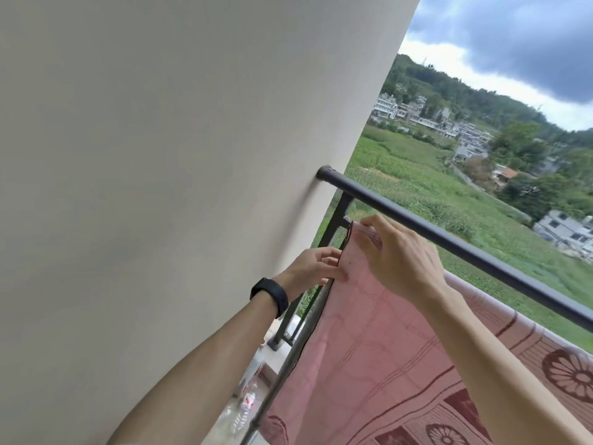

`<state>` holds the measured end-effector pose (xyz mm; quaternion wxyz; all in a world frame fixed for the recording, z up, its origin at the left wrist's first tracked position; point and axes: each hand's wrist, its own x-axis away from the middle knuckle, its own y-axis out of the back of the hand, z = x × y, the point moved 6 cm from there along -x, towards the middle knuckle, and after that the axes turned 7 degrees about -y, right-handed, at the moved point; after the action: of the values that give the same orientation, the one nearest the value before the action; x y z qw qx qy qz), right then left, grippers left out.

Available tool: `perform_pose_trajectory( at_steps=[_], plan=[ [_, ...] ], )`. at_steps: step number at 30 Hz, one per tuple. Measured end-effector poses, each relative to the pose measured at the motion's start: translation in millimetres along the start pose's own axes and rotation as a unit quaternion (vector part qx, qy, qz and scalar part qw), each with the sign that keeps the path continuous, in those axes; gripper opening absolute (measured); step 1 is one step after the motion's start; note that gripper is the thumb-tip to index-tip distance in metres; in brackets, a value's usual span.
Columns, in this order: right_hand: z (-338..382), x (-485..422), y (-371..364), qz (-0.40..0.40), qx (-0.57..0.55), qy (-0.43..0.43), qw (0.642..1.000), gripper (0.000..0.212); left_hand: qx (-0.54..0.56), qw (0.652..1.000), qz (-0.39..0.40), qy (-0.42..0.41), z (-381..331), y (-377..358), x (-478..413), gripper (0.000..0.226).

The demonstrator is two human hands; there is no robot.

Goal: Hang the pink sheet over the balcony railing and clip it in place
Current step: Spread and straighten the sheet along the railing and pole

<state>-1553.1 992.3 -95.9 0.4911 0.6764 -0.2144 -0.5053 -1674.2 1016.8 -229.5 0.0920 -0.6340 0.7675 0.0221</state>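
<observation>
The pink sheet, checked with dark red flower patterns lower down, hangs from a lower bar below the black balcony railing. My left hand, with a black band on the wrist, pinches the sheet's left edge near the railing post. My right hand grips the sheet's top corner just under the top rail. No clip is visible; the sheet's corner under my right fingers is hidden.
A beige wall fills the left side, where the rail ends in a round mount. Small items lie on the balcony floor below. Beyond the railing are green fields and houses.
</observation>
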Motion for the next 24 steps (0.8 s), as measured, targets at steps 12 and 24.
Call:
perform_pose_trajectory(
  at_steps=[12, 24],
  plan=[
    [20, -1, -5, -0.034, 0.105, -0.050, 0.993, 0.054, -0.043, 0.990, -0.035, -0.129, 5, 30, -4, 0.039],
    [14, 1, -7, 0.046, 0.053, 0.003, 0.998, 0.039, 0.076, 0.992, 0.102, 0.023, 45, 18, -20, 0.026]
  ],
)
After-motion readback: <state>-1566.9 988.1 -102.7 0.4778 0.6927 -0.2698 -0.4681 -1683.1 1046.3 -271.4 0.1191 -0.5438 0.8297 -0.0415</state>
